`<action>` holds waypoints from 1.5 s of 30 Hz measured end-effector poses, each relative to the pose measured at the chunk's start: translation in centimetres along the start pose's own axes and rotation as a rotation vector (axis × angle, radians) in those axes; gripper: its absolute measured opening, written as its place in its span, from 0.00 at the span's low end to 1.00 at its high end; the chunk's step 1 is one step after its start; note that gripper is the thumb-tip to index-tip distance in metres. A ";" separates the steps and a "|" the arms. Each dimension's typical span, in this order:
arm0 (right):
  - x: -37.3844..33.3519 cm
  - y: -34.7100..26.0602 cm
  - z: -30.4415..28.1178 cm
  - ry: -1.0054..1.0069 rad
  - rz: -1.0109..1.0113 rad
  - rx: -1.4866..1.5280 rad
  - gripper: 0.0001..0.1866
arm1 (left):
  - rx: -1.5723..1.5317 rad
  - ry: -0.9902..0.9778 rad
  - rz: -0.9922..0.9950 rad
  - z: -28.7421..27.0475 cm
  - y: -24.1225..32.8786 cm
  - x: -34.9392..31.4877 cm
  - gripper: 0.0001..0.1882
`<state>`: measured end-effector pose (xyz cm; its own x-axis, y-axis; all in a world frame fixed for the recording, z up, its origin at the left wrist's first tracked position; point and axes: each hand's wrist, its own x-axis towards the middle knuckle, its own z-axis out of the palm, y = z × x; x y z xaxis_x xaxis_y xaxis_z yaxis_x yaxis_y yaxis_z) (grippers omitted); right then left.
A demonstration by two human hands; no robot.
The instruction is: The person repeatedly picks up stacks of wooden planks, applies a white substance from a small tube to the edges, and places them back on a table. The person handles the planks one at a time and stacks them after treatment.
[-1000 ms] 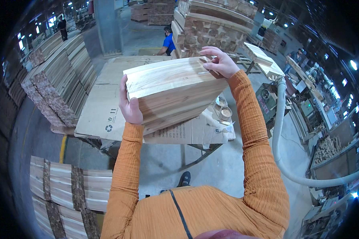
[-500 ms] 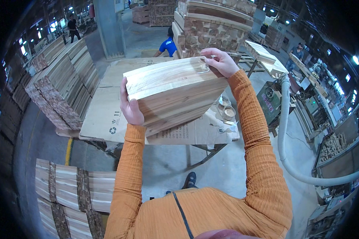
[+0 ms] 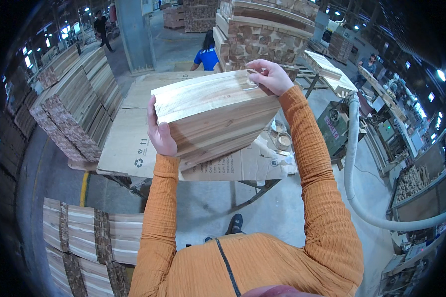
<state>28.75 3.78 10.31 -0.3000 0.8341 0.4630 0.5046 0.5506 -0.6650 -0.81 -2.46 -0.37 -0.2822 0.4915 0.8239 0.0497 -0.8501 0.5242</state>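
Wooden panel stack (image 3: 213,116) barely shifted, cardboard-covered table (image 3: 129,143) beneath, grey hose (image 3: 352,163) right

Dim hall, small glaring ceiling lamps, strong fisheye bending, black corners, sharp centre.

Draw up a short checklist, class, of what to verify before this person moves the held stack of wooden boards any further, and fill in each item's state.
1. Left hand grips the near left end of the stack of boards: ok.
2. Right hand holds the far right corner: ok.
3. Boards lie flush, none slipping out: ok.
4. Stack is level: not ok, it tilts.
5. Cardboard-covered table has bare room beneath the stack: ok, though small jars stand near its right edge.
6. Underside of the stack is supported: cannot tell.
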 end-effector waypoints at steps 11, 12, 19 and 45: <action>0.5 1.5 -0.8 0.244 -0.024 0.198 0.11 | -0.019 0.027 -0.022 0.2 0.2 0.0 0.41; 0.6 1.6 -1.1 0.266 0.022 0.344 0.10 | -0.022 0.025 -0.023 0.2 0.2 0.0 0.41; -4.3 3.9 -6.1 0.614 0.008 0.594 0.06 | 0.010 0.021 0.007 -0.2 -0.2 0.0 0.40; -29.4 26.1 8.2 0.746 1.062 -0.412 0.18 | 0.041 0.002 0.023 0.4 -0.3 0.7 0.41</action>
<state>44.12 -6.06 -25.45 0.8198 0.5569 0.1336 0.4588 -0.4990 -0.7352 -0.68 -1.76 0.12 -0.2824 0.4716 0.8354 0.0957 -0.8526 0.5137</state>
